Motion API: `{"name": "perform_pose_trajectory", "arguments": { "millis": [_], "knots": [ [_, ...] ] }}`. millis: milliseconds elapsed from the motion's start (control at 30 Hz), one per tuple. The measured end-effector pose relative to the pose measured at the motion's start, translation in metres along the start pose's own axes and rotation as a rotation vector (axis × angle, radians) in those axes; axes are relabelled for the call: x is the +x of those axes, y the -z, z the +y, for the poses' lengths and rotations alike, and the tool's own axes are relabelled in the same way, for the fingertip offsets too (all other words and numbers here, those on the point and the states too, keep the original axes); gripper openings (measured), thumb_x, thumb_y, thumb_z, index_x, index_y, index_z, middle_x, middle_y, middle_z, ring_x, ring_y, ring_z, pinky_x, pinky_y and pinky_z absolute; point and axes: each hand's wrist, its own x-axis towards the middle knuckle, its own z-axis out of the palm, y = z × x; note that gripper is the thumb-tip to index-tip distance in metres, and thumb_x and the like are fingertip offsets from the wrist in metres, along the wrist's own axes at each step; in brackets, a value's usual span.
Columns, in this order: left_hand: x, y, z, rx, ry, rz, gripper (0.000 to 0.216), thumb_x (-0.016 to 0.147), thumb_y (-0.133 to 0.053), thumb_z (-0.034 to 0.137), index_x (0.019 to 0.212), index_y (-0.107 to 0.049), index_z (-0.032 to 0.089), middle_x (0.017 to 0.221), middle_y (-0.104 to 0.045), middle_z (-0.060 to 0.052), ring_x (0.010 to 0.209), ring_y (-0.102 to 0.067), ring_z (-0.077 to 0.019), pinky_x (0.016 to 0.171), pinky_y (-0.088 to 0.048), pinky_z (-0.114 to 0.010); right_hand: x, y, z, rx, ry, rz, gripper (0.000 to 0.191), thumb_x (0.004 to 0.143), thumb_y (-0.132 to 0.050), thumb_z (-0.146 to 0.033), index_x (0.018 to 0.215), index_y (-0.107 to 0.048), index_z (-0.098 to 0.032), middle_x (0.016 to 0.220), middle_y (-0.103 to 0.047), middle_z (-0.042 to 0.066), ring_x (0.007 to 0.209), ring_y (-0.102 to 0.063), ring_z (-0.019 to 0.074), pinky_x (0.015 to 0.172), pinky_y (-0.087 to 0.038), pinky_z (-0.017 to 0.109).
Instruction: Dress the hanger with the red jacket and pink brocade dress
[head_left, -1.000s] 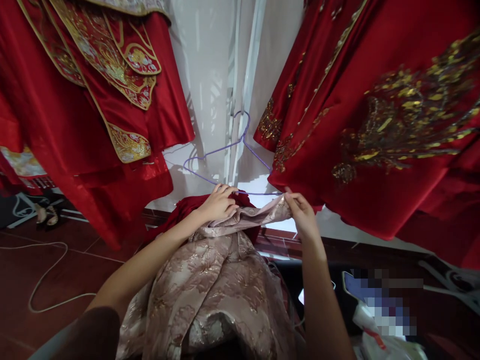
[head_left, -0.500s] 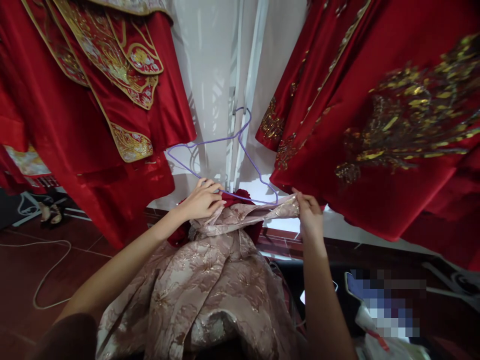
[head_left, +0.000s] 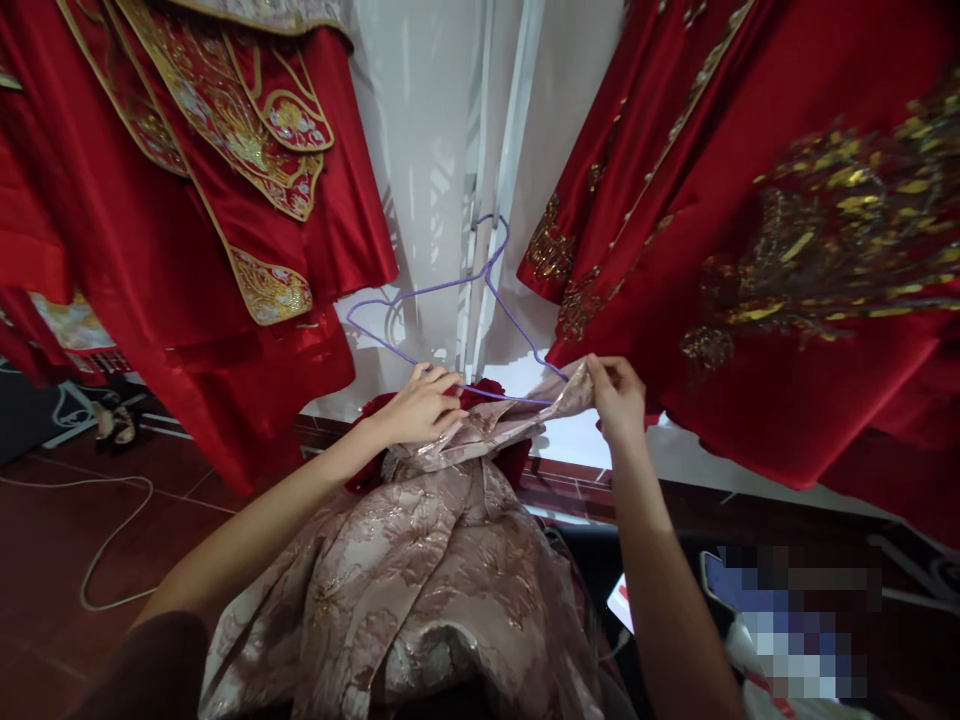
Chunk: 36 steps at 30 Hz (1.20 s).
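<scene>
A pale pink brocade dress [head_left: 420, 540] with a gold floral pattern lies bunched in front of me. A purple clothes hanger [head_left: 442, 285] hooks onto a white metal stand, its lower bar dropping to the dress's upper edge. My left hand [head_left: 424, 405] closes on the dress's upper edge beside the hanger's lower bar; its fingertips are partly hidden. Between thumb and fingers, my right hand [head_left: 619, 395] pinches the right end of that edge. Folded cloth there covers the hanger's right corner. Dark red cloth [head_left: 367, 475] shows behind the dress.
Red gold-embroidered gowns hang at left [head_left: 262, 230] and right [head_left: 675, 300]. Between them stands the white metal upright [head_left: 517, 110]. A cable [head_left: 112, 540] and shoes [head_left: 116, 425] are on the tiled floor. A lit phone [head_left: 621, 603] lies at lower right.
My right hand has raised the dress's right end over the hanger's right corner, which was bare before. My left hand keeps its grip at the upper edge.
</scene>
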Motion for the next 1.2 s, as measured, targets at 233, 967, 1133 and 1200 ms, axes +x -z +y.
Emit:
{"name": "perform_pose_trajectory", "arguments": {
  "millis": [233, 967, 1133, 1200],
  "knots": [
    [0.019, -0.023, 0.023, -0.138, 0.064, 0.050, 0.033, 0.090, -0.042, 0.035, 0.077, -0.068, 0.020, 0.108, -0.056, -0.007, 0.104, -0.045, -0.0218, 0.094, -0.027, -0.044, 0.012, -0.031, -0.044, -0.270, 0.186, -0.061, 0.035, 0.079, -0.052, -0.054, 0.080, -0.064, -0.021, 0.078, -0.063, 0.005, 0.073, -0.056, 0.0194, 0.070, -0.040, 0.029],
    [-0.037, -0.007, -0.139, -0.555, 1.122, 0.512, 0.032, 0.074, -0.057, 0.040, 0.053, -0.056, 0.015, 0.044, -0.048, 0.001, 0.056, -0.049, -0.0147, 0.053, -0.034, -0.023, 0.039, -0.014, -0.037, -0.442, 0.156, -0.188, 0.056, 0.081, -0.034, -0.067, 0.057, -0.048, -0.019, 0.061, -0.052, 0.002, 0.069, -0.048, 0.0183, 0.075, -0.033, 0.032],
    [-0.044, -0.015, -0.139, -0.570, 1.079, 0.568, 0.034, 0.075, -0.054, 0.043, 0.056, -0.057, 0.015, 0.047, -0.050, 0.001, 0.058, -0.049, -0.0145, 0.053, -0.035, -0.022, 0.041, -0.012, -0.036, -0.434, 0.191, -0.177, 0.054, 0.080, -0.038, -0.065, 0.053, -0.045, -0.019, 0.055, -0.047, -0.001, 0.062, -0.046, 0.0157, 0.066, -0.032, 0.028],
    [-0.044, -0.018, -0.142, -0.550, 1.053, 0.589, 0.035, 0.076, -0.051, 0.044, 0.058, -0.058, 0.015, 0.051, -0.053, 0.000, 0.059, -0.049, -0.0146, 0.054, -0.035, -0.022, 0.041, -0.012, -0.037, -0.444, 0.204, -0.176, 0.053, 0.081, -0.038, -0.064, 0.053, -0.045, -0.019, 0.054, -0.048, -0.001, 0.062, -0.046, 0.0155, 0.065, -0.033, 0.027]
  ]
}}
